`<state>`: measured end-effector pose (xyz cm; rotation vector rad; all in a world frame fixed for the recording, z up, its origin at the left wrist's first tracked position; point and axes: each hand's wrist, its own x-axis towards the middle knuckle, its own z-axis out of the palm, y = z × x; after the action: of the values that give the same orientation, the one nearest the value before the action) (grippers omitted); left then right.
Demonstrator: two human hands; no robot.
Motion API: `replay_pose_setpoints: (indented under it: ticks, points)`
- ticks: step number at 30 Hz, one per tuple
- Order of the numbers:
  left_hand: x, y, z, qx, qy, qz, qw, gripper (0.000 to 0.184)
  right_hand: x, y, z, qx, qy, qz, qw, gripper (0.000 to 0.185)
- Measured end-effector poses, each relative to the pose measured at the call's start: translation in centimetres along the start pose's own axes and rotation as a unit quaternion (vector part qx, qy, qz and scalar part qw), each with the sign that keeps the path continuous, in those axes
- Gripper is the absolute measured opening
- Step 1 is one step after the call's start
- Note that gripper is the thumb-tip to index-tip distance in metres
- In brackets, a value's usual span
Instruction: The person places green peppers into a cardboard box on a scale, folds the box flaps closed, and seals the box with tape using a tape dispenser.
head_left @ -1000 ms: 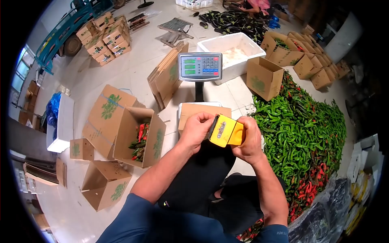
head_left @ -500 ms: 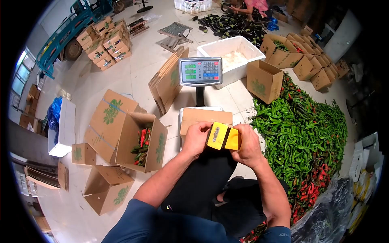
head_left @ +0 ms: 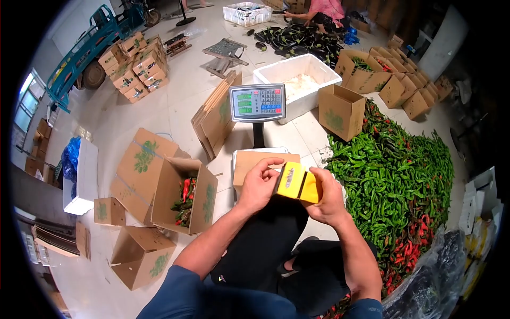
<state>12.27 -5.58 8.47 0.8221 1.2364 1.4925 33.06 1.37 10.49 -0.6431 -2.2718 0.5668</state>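
Observation:
A yellow box-shaped object [head_left: 299,182] with a black band across it and dark markings on its left part is held over my lap. My right hand [head_left: 326,200] wraps round its right end and underside. The fingers of my left hand [head_left: 258,187] are curled at its left edge, with the index finger along the top corner. Just beyond my hands, a flat-topped cardboard box [head_left: 260,161] rests on the platform of a digital scale, whose display [head_left: 258,102] is lit green.
Green and red peppers [head_left: 390,181] are heaped on my right. An open carton [head_left: 204,199] with peppers stands on the left, near another open carton [head_left: 142,255]. Ahead are a white foam bin [head_left: 319,80] and eggplants [head_left: 303,40], with a person [head_left: 326,10] behind them.
The yellow object has tilted a little in my hands and sits slightly further right. My left fingers have shifted up along its left edge. The camera view has shifted slightly.

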Motion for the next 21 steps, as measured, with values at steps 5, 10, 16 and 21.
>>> replay_pose_setpoints:
  ticks: [5, 10, 16, 21]
  points:
    - [-0.5, 2.4, 0.4, -0.014, -0.088, -0.005, 0.996, 0.019, 0.6, -1.5, -2.9, 0.198, -0.002, 0.083, 0.977, 0.088]
    - [-1.7, 3.4, -0.1, -0.052, -0.181, -0.012, 0.982, 0.021, -1.1, -0.4, -3.7, 0.429, -0.028, 0.250, 0.867, 0.093]
    - [-2.8, 4.7, 0.6, 0.081, -0.215, 0.009, 0.973, 0.015, -1.6, -0.8, -4.1, 0.545, -0.058, 0.328, 0.769, 0.072]
    - [-2.8, 4.7, 1.6, 0.149, -0.188, 0.148, 0.960, 0.011, -2.0, -0.7, -3.8, 0.619, -0.057, 0.351, 0.700, 0.053]
